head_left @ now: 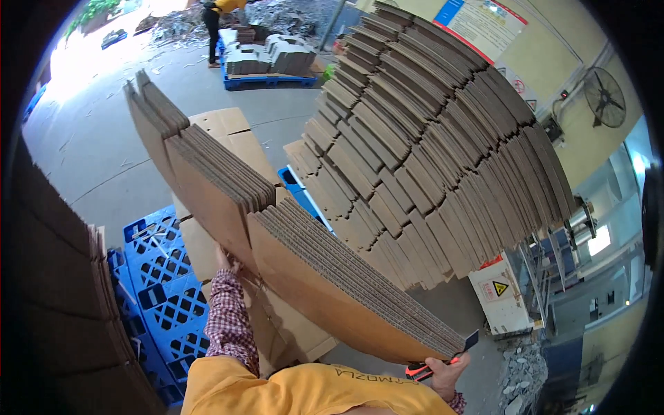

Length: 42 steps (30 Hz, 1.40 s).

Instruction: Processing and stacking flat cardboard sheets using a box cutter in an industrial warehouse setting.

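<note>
A long stack of brown cardboard sheets point(311, 277) stands on edge in front of me, running from the far left to the near right. My left hand point(227, 259) is closed at its lower left edge, fingers partly hidden against the board. At its near right end, my right hand point(449, 373) is closed around a red-and-black utility knife point(419, 373). The knife's flat dark blade point(472, 339) sticks out past the hand, by the stack's corner. Flattened cardboard point(294, 328) lies beneath the stack.
Blue plastic pallets point(162, 294) lie to the left, near a dark cardboard pile point(62, 297). A tall cardboard pile point(429, 152) rises at right. Farther back, a person point(220, 17) stands by a loaded blue pallet point(270, 81). A white box point(501, 294) and rubble point(522, 377) are at right.
</note>
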Each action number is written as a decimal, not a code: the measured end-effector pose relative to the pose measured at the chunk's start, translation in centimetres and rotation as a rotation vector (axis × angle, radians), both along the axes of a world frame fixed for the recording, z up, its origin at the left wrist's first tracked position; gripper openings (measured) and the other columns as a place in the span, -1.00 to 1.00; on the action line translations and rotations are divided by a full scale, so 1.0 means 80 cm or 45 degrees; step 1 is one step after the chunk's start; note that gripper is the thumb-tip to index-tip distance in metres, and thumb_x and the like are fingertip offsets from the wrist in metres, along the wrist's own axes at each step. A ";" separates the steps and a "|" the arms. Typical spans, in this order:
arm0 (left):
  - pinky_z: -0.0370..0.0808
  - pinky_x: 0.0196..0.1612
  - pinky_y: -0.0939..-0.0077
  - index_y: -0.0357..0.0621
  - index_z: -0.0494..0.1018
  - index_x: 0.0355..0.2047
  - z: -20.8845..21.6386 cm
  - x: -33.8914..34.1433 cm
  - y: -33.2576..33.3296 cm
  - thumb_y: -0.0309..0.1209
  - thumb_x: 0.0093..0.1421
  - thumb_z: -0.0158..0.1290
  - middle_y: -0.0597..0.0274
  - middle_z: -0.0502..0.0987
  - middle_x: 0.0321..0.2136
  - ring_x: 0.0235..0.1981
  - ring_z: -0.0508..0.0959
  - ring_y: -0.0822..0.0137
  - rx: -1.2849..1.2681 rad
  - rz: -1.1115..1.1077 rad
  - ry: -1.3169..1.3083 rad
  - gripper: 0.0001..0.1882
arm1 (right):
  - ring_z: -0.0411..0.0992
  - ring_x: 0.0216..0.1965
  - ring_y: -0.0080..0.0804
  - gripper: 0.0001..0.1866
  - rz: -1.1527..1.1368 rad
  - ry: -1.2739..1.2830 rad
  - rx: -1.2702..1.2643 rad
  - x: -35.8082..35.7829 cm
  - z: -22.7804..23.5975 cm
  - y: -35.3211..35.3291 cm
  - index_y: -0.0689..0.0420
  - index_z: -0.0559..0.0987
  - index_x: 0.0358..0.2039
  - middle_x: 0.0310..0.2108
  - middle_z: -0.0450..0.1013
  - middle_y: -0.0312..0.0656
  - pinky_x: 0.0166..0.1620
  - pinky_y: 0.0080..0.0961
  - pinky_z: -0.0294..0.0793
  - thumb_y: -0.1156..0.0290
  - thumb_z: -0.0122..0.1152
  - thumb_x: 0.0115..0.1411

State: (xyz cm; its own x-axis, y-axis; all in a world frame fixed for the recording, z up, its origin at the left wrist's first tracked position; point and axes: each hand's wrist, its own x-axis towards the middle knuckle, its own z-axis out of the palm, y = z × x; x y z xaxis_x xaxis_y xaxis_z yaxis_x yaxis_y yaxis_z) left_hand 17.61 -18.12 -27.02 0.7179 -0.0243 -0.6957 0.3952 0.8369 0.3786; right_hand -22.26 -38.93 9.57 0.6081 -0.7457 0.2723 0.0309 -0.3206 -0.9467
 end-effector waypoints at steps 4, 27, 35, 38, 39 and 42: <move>0.25 0.13 0.20 -0.04 0.19 0.12 -0.098 0.023 0.108 0.19 0.13 -0.19 0.10 0.24 0.10 0.06 0.28 0.11 -0.025 0.248 -0.191 -0.29 | 0.43 -0.29 -0.43 -0.43 -0.077 -0.021 -0.154 -0.018 -0.015 0.005 0.35 0.39 -0.22 -0.31 0.45 -0.15 -0.23 -0.50 0.45 0.49 0.47 -0.27; 0.19 0.17 0.11 -0.05 0.03 0.21 0.057 -0.224 -0.049 0.16 0.20 -0.36 0.07 0.16 0.15 0.11 0.23 0.05 -0.114 -0.107 -0.600 -0.29 | 0.40 -0.38 -0.60 -0.50 -0.161 0.034 0.097 -0.238 0.016 -0.161 0.30 0.48 -0.34 -0.41 0.47 -0.30 -0.29 -0.60 0.42 0.28 0.47 -0.26; 0.10 0.21 0.06 -0.02 -0.04 0.24 0.258 -0.311 -0.228 0.24 0.18 -0.47 0.08 0.02 0.22 0.18 0.12 0.03 -0.111 -0.122 -0.957 -0.22 | 0.42 -0.32 -0.55 -0.67 -0.516 -0.507 0.353 -0.439 -0.028 -0.307 0.27 0.43 -0.25 -0.34 0.45 -0.25 -0.22 -0.56 0.43 0.49 0.14 -0.10; 0.05 0.23 0.10 -0.03 -0.05 0.24 0.364 -0.372 -0.305 0.28 0.16 -0.48 0.11 0.02 0.22 0.21 0.08 0.07 0.010 -0.185 -1.072 -0.18 | 0.44 -0.27 -0.50 -0.64 -0.646 -0.885 0.386 -0.506 -0.057 -0.383 0.25 0.42 -0.20 -0.29 0.45 -0.24 -0.15 -0.51 0.44 0.51 0.02 -0.10; 0.05 0.23 0.10 -0.03 -0.05 0.24 0.400 -0.397 -0.333 0.28 0.16 -0.48 0.11 0.02 0.22 0.21 0.08 0.07 0.011 -0.179 -1.091 -0.18 | 0.43 -0.21 -0.47 -0.59 -0.497 -0.890 0.321 -0.525 -0.054 -0.409 0.25 0.40 -0.14 -0.21 0.43 -0.22 -0.14 -0.49 0.45 0.36 0.12 -0.02; 0.01 0.24 0.08 -0.06 -0.08 0.24 0.477 -0.449 -0.387 0.28 0.15 -0.45 0.07 0.02 0.21 0.21 0.07 0.06 0.187 -0.136 -1.218 -0.17 | 0.43 -0.17 -0.46 -0.48 -0.373 -0.966 0.298 -0.563 -0.078 -0.477 0.25 0.40 -0.11 -0.16 0.43 -0.20 -0.15 -0.49 0.45 0.14 0.21 0.03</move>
